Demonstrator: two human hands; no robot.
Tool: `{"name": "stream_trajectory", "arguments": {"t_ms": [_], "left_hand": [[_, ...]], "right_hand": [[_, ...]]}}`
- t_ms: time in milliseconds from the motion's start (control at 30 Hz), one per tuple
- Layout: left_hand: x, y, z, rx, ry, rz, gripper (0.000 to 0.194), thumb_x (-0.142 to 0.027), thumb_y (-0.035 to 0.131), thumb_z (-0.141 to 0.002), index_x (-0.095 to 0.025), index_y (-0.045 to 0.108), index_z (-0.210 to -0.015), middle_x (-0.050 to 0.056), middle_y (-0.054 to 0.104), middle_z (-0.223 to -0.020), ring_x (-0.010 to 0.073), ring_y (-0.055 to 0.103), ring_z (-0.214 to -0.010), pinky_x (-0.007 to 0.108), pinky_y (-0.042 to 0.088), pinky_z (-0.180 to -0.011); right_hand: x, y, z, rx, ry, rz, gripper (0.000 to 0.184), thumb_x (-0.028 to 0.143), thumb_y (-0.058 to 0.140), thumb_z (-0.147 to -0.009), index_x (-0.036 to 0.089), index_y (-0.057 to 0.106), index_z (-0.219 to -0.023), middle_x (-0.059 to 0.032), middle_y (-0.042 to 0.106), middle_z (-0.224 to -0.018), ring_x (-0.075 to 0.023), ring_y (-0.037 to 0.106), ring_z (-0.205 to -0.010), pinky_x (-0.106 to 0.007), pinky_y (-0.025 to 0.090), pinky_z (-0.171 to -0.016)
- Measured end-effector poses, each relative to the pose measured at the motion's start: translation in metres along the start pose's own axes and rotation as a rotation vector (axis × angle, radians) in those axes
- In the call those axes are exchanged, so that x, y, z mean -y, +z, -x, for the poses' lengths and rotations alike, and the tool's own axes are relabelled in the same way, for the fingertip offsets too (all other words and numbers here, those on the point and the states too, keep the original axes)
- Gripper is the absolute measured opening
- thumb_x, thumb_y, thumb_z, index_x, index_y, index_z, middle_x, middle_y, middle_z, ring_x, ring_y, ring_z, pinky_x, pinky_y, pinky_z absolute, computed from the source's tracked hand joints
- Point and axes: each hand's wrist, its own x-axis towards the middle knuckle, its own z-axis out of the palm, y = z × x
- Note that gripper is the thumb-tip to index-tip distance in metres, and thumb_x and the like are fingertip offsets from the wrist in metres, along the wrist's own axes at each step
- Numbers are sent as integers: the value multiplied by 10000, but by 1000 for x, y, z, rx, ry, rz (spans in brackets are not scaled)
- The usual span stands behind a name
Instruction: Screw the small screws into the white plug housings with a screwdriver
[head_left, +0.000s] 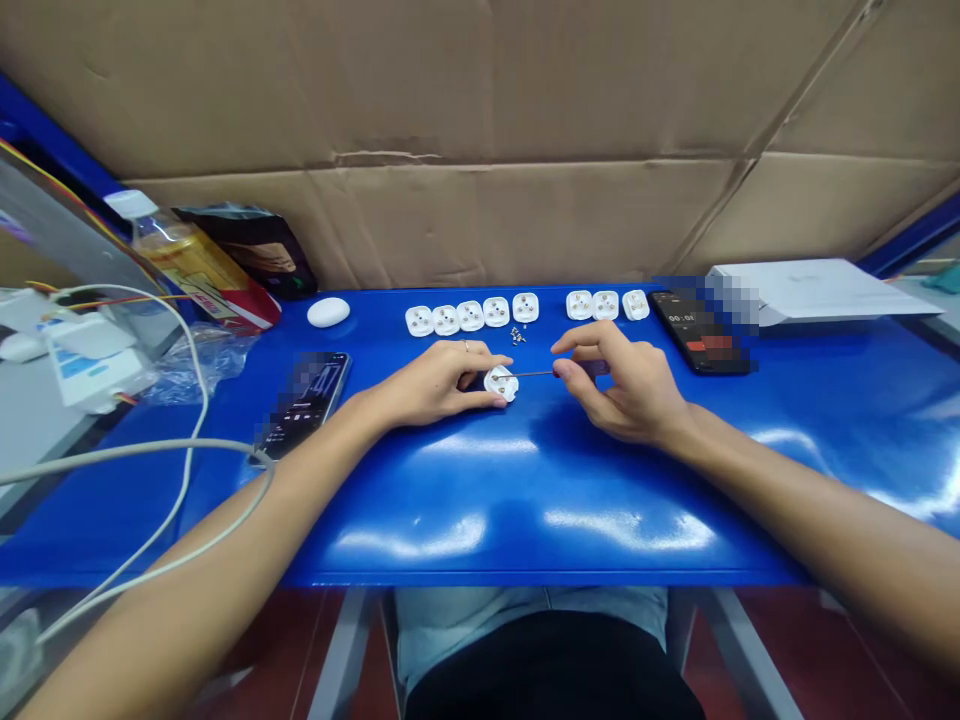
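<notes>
1 small white piece [511, 383] is sitting near the middle of the blue table [480, 500], between the 2 hands, its hollow side facing up and showing metal fittings. The left hand [442, 382] is holding it at the rim, thumb on the near side, forefinger reaching along the far side; a ring is showing on 1 finger. The right hand [630, 385] is gripping the dark handle of a thin screwdriver [531, 374], fingers curled, thumb against the handle. The shaft is running nearly level to the left, its tip ending inside the piece; whether it is seating in a screw, cannot tell.

Just beyond, a loose cluster of tiny screws [517, 337] is lying on the table. Farther back, 5 similar white pieces [470, 316] are standing in a row, the rightmost slightly apart; 3 more [605, 305] are lining up to the right, all open side up.

Right of these, a black phone [705, 340] is showing digits, partly blurred, with a white box [810, 290] lying beside it. To the left, a smooth white oval object [328, 312] is resting near a tilted bottle [187, 262] of yellow liquid; a 2nd phone [324, 388] is lying by the left forearm. Pale cables [150, 446] are looping across the left side. Brown cardboard [480, 110] is rising behind the table.
</notes>
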Motion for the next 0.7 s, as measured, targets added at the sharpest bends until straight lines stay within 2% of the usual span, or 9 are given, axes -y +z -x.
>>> {"name": "stream_trajectory", "arguments": {"t_ms": [167,300,467,567,700], "left_hand": [[-1,0,0,4,-6,-10,530,-540,717,-996,-203,717,-1405,45,690,-955,177,619,-783,297,474,-763],[-1,0,0,7,0,-8,526,-521,720,-1000,-195,714,-1412,45,687,-962,174,616,-789,300,478,-776],[-2,0,0,9,-5,-7,525,-506,732,-997,-186,716,-1413,49,698,-971,177,623,-795,301,477,-777],[-3,0,0,0,-1,-6,508,-498,736,-995,-194,722,-1403,58,713,-986,189,641,-824,307,485,-803],[-3,0,0,15,-11,-12,525,-501,733,-999,-184,711,-1417,59,711,-1002,188,642,-830,303,479,-796]], "right_hand": [[-2,0,0,-5,-8,-61,228,242,615,-982,244,585,-1207,-41,791,-917,-221,799,-765,-314,609,-642],[-3,0,-1,-11,43,-15,149,285,627,-998,243,625,-1141,-42,788,-869,-232,791,-710,-324,601,-590],[-3,0,0,-2,2,-52,213,244,647,-969,250,611,-1179,-44,801,-945,-232,799,-765,-336,631,-655],[-3,1,1,-25,9,5,143,273,653,-993,261,630,-1134,-25,799,-891,-223,788,-694,-315,590,-589],[-2,1,0,-14,-15,-32,177,260,655,-977,253,623,-1150,-49,806,-947,-242,799,-769,-341,618,-648]]}}
